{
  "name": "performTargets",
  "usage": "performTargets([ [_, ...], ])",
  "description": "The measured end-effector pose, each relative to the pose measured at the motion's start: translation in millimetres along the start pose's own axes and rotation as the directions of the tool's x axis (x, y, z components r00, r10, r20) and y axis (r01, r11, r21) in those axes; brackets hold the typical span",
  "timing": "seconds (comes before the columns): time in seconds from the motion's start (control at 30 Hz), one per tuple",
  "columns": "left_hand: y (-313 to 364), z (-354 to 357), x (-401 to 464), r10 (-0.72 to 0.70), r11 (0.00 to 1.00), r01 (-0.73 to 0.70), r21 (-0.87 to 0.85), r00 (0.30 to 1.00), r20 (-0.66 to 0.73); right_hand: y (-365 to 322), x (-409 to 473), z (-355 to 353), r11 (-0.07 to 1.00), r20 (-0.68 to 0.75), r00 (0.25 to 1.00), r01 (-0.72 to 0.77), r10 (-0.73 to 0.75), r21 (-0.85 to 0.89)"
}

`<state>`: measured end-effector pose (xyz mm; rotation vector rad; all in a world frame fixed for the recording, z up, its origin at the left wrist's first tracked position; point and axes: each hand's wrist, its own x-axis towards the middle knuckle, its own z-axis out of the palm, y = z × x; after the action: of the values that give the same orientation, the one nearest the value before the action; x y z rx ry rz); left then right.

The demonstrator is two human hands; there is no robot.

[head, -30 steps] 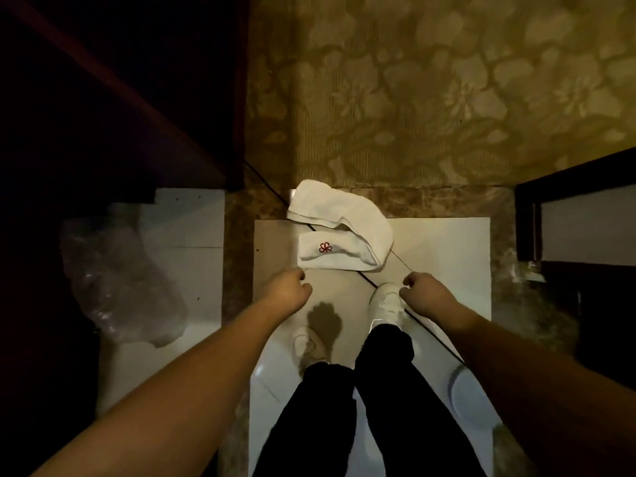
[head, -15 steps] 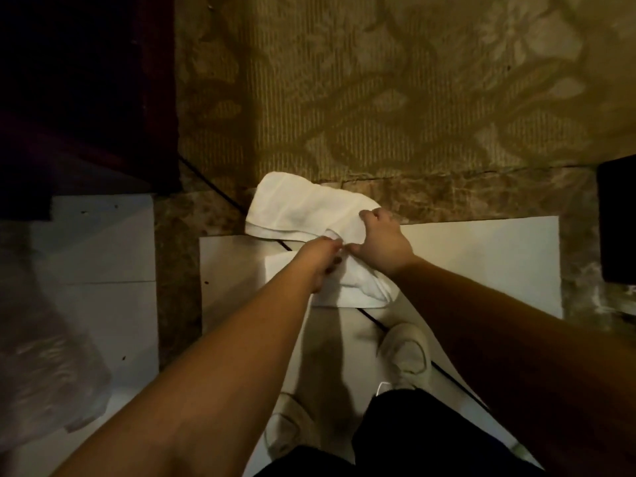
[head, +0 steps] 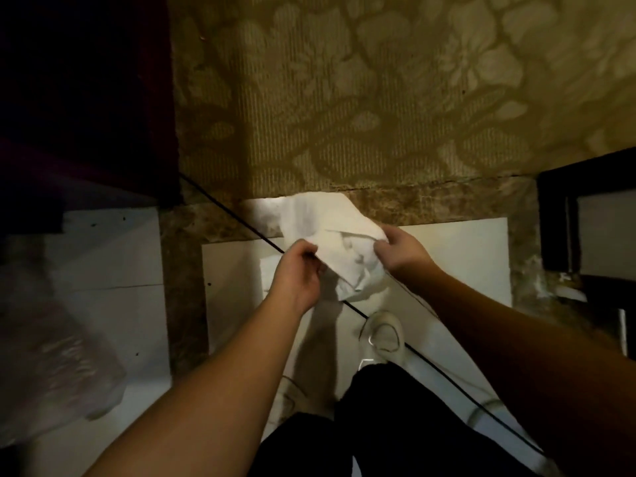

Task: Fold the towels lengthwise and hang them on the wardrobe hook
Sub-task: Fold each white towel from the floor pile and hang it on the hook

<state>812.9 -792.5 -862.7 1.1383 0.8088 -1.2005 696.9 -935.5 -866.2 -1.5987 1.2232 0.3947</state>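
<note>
i have the white towel (head: 330, 242) in both hands, held up over the pale floor tile (head: 447, 256) in front of my feet. my left hand (head: 297, 273) is curled at the towel's near left edge, fingers bent round the cloth and pinching it, the knuckles turned toward me. my right hand (head: 401, 251) grips the towel's right edge, thumb on top and fingers tucked under the fabric. between the two hands the towel is bunched and creased; a loose corner droops from it below and between my hands, and its far end trails away from me toward the brown marble strip (head: 430, 204) that borders the tile. beyond that strip, further from the towel, lies a carpet (head: 378, 98) with a large pale flower pattern. a thin black cord (head: 234, 218) runs slantwise under the towel, from the far left down toward my right side. just nearer to me than the towel is my white shoe (head: 382, 335), and below it my dark trouser legs (head: 395, 425). well to the left of the towel a crumpled clear plastic bag (head: 51, 366) sits on a white surface, and dark furniture (head: 86, 98) rises beyond it. to the right of the towel stands a dark frame (head: 557, 218) at the edge of view.
</note>
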Motion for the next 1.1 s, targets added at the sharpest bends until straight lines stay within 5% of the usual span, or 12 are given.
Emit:
performTargets([
  [0.1,24,0,-77,0.003,0.984,-0.005,-0.177,1.0,-0.008,-16,-57,-29,0.954,-0.064,0.989,-0.112,0.134,0.278],
  [0.4,101,-7,-279,0.144,0.937,-0.153,-0.314,0.988,-0.053,-94,-207,-95,0.807,-0.158,0.93,-0.194,0.333,0.558],
  [0.5,131,-13,-344,0.175,0.966,-0.171,-0.192,0.985,-0.001,-118,-253,-124,0.762,-0.162,0.883,-0.273,0.441,0.587],
  [0.7,157,-14,-453,0.266,0.925,-0.3,0.233,0.95,0.166,-145,-341,-162,0.806,-0.048,0.942,-0.256,0.331,0.533],
  [1.0,153,-58,-617,0.423,0.813,-0.53,0.241,0.822,0.383,-153,-492,-193,0.611,0.175,0.96,-0.275,0.219,0.742],
  [1.1,141,-67,-650,0.497,0.744,-0.59,0.314,0.803,0.33,-152,-527,-199,0.707,0.264,0.948,-0.31,0.178,0.636],
])
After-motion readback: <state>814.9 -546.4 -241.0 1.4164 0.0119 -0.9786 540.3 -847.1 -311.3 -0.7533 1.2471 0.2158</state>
